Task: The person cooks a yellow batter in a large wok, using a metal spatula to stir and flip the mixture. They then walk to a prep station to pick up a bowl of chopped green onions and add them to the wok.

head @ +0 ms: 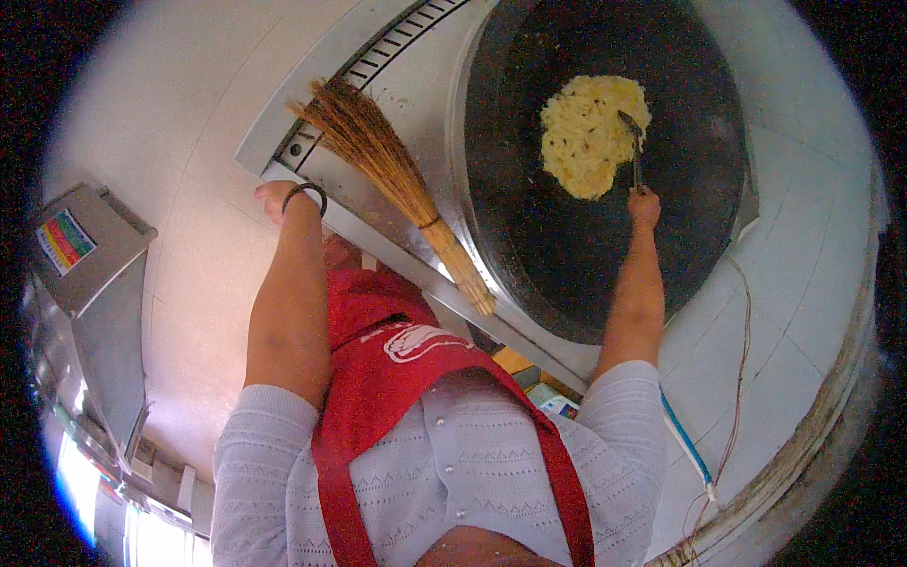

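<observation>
My right hand (644, 208) grips the handle of a metal ladle or spoon (636, 152), whose dark head rests on a yellowish mass of food (588, 135) with small dark bits. The food lies on a large round black griddle (517, 212). At the left, my left hand (275, 200), with a dark band at the wrist, is beside the corner of the metal counter; its fingers are partly hidden, and I cannot tell whether they touch the edge. A straw whisk broom (397, 170) lies aslant on the counter between the left hand and the griddle.
The metal counter's edge (397, 248) runs close before my red apron. A slotted strip (382, 53) lies along its far left side. At the far left stands a grey metal cabinet or appliance (106, 262) with a coloured label. Cables (742, 354) hang by the tiled wall at right.
</observation>
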Tool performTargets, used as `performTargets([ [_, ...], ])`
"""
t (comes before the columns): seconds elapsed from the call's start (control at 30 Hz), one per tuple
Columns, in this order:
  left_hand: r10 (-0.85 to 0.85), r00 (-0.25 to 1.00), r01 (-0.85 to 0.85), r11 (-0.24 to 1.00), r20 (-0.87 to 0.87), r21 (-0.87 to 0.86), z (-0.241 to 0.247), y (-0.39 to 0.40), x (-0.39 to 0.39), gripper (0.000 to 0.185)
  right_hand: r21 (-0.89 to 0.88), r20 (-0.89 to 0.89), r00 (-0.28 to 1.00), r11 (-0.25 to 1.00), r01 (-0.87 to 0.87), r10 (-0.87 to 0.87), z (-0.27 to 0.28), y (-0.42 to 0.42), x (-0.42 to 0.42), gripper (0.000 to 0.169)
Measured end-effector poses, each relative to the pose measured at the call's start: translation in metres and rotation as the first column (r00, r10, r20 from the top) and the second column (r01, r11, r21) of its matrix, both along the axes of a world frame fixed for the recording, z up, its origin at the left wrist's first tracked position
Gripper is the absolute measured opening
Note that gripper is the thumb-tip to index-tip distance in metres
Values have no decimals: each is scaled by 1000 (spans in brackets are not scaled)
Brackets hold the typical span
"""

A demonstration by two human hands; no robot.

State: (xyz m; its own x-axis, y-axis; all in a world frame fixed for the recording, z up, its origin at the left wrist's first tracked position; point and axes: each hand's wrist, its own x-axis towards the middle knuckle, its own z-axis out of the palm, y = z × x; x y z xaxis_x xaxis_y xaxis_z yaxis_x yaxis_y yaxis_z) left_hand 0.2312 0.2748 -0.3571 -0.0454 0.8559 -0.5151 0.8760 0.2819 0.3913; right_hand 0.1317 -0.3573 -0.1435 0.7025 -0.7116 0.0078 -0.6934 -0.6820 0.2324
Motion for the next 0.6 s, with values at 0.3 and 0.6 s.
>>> performTargets([
  [0.3,-54,994,55,998,-98,17,47,10,2,58,199,58,995,975,-95,86,-2,79,-7,40],
  [0.6,194,980,-195,981,-38,-20,93,-2,1,62,247,-4,987,957,-152,158,-1,153,-94,39],
])
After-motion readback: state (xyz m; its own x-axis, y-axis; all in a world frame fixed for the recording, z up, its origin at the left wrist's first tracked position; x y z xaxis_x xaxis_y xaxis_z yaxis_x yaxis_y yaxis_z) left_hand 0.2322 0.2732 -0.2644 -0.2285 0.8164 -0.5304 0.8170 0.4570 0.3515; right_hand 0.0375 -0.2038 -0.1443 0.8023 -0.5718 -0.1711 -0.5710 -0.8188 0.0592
